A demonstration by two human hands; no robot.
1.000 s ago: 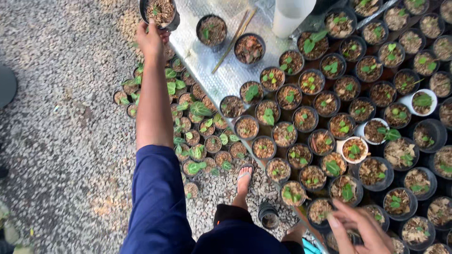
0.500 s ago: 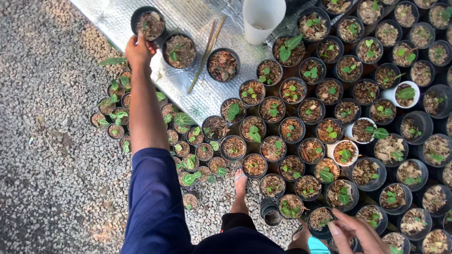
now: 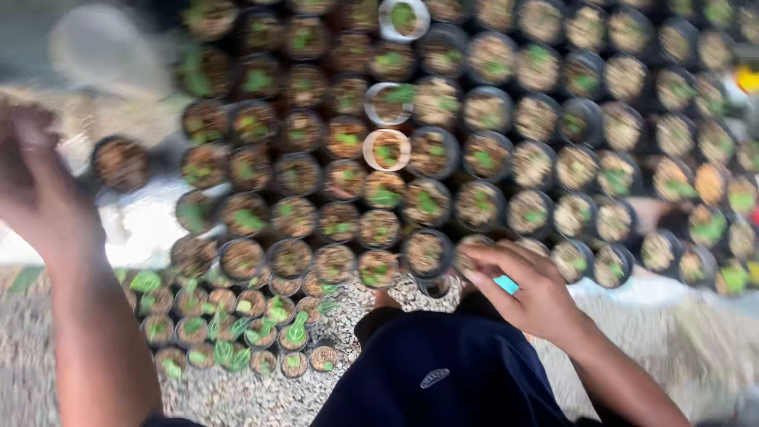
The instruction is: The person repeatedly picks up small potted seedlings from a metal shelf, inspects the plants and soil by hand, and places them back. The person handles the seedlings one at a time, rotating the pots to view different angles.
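At the far left our left hand (image 3: 32,178) is raised and badly smeared by motion; we cannot tell whether its fingers are open or curled, and nothing shows in its grasp. Half a second ago that arm stretched far forward, the hand at the rim of a black pot on the pale sheet; now it has drawn back toward us, and a lone black pot (image 3: 120,163) sits just right of it on the sheet (image 3: 146,225), apart from the hand. Below, the cluster of small green seedling pots (image 3: 229,332) stands on the gravel (image 3: 261,399), nearer the lower edge of the view than before. Across the middle spreads the block of black pots (image 3: 506,142), with three white-rimmed pots (image 3: 387,149) among them; the whole view has swung to the right since the earlier frame, and the white bucket is gone from sight. At the right, our right hand (image 3: 526,289) has its fingers loosely spread and bent, fingertips at the near row of pots, over a small turquoise object (image 3: 507,285).
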